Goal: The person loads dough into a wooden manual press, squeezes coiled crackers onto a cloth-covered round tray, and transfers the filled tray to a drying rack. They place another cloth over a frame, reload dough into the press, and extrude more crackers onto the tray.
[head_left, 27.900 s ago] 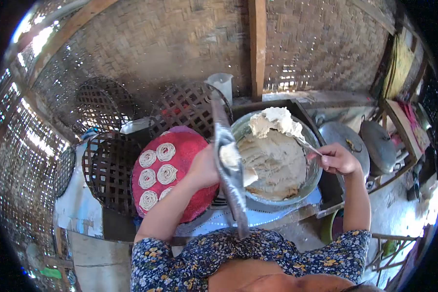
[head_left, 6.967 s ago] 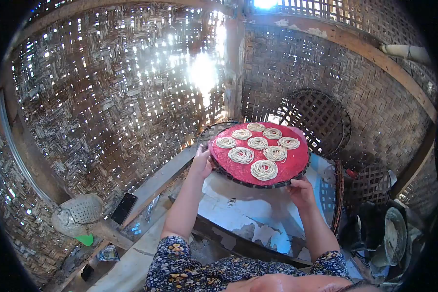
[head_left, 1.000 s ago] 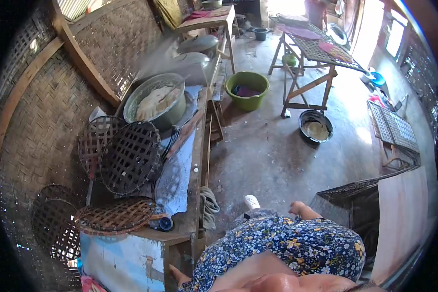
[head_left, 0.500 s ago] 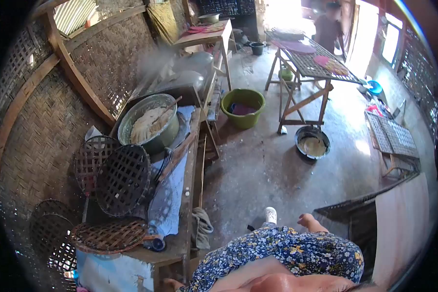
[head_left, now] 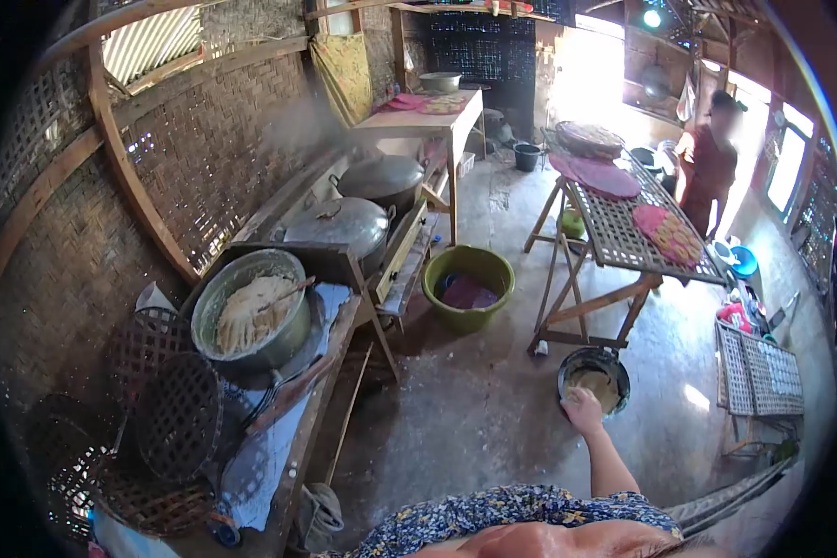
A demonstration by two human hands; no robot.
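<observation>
My right hand (head_left: 581, 409) reaches forward at the lower right, fingers loosely bent and apart, with nothing visible in it. In the view it overlaps the near rim of a dark basin (head_left: 614, 398) that stands on the floor with a pale mixture inside; whether they touch cannot be told. My left hand is out of view. On the left bench, a large metal pot (head_left: 279, 346) holds pale dough (head_left: 251, 316) with a stick-like utensil in it. Woven round trays (head_left: 179, 414) lean in front of the pot.
A green tub (head_left: 479, 314) stands on the floor. Right of it, a trestle rack (head_left: 614, 232) carries pink rounds. Lidded pots (head_left: 339, 228) stand beyond the bench, near a wooden table (head_left: 409, 121). Another person (head_left: 707, 163) stands at the back right by a bright doorway.
The view has tilted up and moved forward. My right hand has swung forward from beside my body. My left hand has left the view. The other person now shows more fully, further right.
</observation>
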